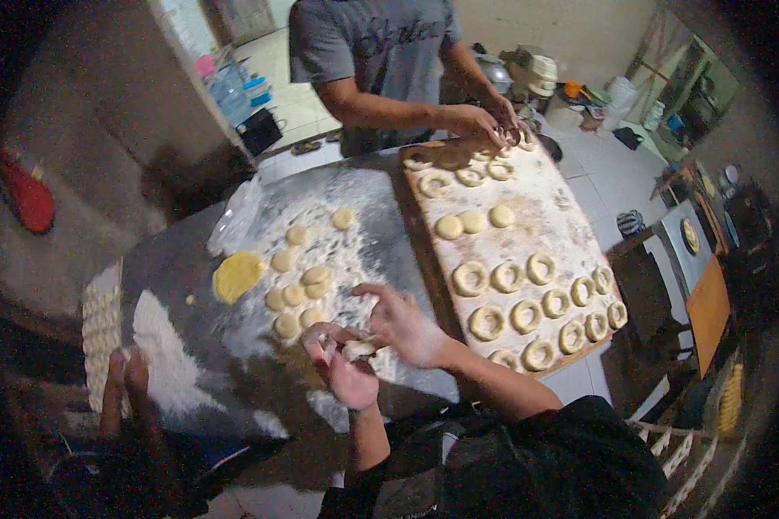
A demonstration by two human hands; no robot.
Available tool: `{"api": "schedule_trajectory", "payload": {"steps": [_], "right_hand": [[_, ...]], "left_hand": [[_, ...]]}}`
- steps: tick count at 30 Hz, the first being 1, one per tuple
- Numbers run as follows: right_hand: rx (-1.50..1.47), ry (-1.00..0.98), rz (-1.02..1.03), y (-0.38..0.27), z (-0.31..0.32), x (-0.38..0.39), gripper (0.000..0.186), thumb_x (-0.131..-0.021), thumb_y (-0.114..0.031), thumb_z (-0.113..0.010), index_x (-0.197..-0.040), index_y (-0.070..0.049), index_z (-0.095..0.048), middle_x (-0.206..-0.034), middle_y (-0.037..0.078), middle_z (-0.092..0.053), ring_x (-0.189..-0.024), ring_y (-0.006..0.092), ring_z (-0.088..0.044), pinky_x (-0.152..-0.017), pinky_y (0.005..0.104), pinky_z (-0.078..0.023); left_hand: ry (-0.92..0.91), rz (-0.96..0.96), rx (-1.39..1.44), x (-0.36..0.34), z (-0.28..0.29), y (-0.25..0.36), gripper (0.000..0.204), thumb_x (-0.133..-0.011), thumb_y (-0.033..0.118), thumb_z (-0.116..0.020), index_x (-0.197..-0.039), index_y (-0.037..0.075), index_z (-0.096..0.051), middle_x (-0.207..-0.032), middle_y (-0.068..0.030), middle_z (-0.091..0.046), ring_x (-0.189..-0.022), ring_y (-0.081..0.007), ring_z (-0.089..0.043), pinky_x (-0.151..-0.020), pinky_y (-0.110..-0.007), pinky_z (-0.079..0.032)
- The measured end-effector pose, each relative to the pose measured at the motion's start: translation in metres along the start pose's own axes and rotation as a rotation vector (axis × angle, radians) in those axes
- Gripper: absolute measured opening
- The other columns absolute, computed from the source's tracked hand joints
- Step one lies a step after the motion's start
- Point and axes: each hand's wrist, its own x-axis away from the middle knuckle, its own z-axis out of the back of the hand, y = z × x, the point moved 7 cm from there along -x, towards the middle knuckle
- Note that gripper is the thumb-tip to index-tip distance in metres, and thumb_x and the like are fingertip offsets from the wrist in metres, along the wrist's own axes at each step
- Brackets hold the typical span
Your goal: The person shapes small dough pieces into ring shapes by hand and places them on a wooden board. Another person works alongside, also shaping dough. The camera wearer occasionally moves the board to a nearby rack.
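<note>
In the head view, the person's left hand (348, 374) is just below the centre of the frame, palm up with fingers curled round a small piece of dough (360, 349). The right hand (404, 327) is just above and to the right of it, its index finger stretched out toward the left and its lower fingers close to the dough; whether these fingers grip it cannot be told.

Left of centre, dough rounds (294, 296) lie on the floured dark table (177, 251), a few touching. Beside them is a flat yellow disc (238, 277), with a clear plastic bag (236, 216) above it in the frame.

At right, a floured wooden board (556, 208) bears dough rings (526, 317) in rows along its lower part, three plain rounds (473, 222) higher up and more rings near its top edge. There, a co-worker's hands (496, 128) meet over the dough. At lower left, another person's hands (128, 370) are beside a heap of flour (163, 353).
</note>
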Motion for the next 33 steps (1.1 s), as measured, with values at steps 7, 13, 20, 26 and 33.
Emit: {"api": "schedule_trajectory", "payload": {"steps": [7, 13, 20, 26, 33], "right_hand": [[0.320, -0.097, -0.222, -0.026, 0.111, 0.056, 0.053, -0.094, -0.036, -0.048, -0.133, -0.005, -0.032, -0.111, 0.020, -0.053, -0.094, 0.0261, -0.058, -0.081, 0.0363, -0.046], [0.154, 0.280, -0.163, -0.020, 0.243, 0.114, 0.035, -0.091, -0.029, -0.046, -0.116, -0.006, -0.038, -0.064, 0.004, -0.055, -0.058, 0.0193, -0.053, -0.061, 0.0268, -0.042], [-0.112, 0.542, -0.157, 0.006, 0.326, 0.157, 0.039, -0.091, -0.037, -0.043, -0.123, -0.014, -0.036, -0.072, 0.004, -0.053, -0.067, 0.0127, -0.054, -0.056, 0.0272, -0.044], [-0.167, 0.588, 0.153, -0.026, 0.350, 0.170, 0.029, -0.094, -0.029, -0.037, -0.119, -0.013, -0.036, -0.057, 0.001, -0.047, -0.052, 0.0108, -0.049, -0.047, 0.0251, -0.041], [-0.096, 0.598, -0.103, -0.020, 0.370, 0.183, 0.045, -0.093, -0.037, -0.047, -0.131, -0.017, -0.035, -0.072, 0.003, -0.049, -0.046, 0.0095, -0.044, -0.042, 0.0193, -0.035]], "left_hand": [[-0.274, -0.128, -0.895, 0.021, -0.100, -0.108, 0.025, -0.092, 0.023, -0.045, -0.105, 0.001, -0.045, -0.096, -0.0095, -0.048, -0.082, -0.0204, -0.048, -0.079, -0.032, -0.040], [-0.364, 0.074, -0.876, 0.046, -0.165, -0.215, 0.014, -0.096, 0.008, -0.034, -0.099, 0.002, -0.046, -0.087, -0.0095, -0.049, -0.085, -0.0198, -0.049, -0.083, -0.030, -0.039], [-0.560, 0.221, -1.086, 0.056, -0.230, -0.287, 0.016, -0.096, 0.013, -0.040, -0.107, 0.007, -0.049, -0.083, -0.0258, -0.061, -0.079, -0.0399, -0.063, -0.064, -0.044, -0.048], [-0.798, -0.086, -1.217, 0.060, -0.285, -0.284, 0.021, -0.097, 0.020, -0.040, -0.115, 0.010, -0.043, -0.070, -0.0245, -0.061, -0.068, -0.0459, -0.060, -0.055, -0.053, -0.044], [-0.809, 0.119, -1.171, 0.066, -0.296, -0.308, 0.023, -0.098, 0.028, -0.036, -0.110, 0.009, -0.043, -0.066, -0.0222, -0.059, -0.066, -0.0434, -0.060, -0.056, -0.052, -0.043]]}}
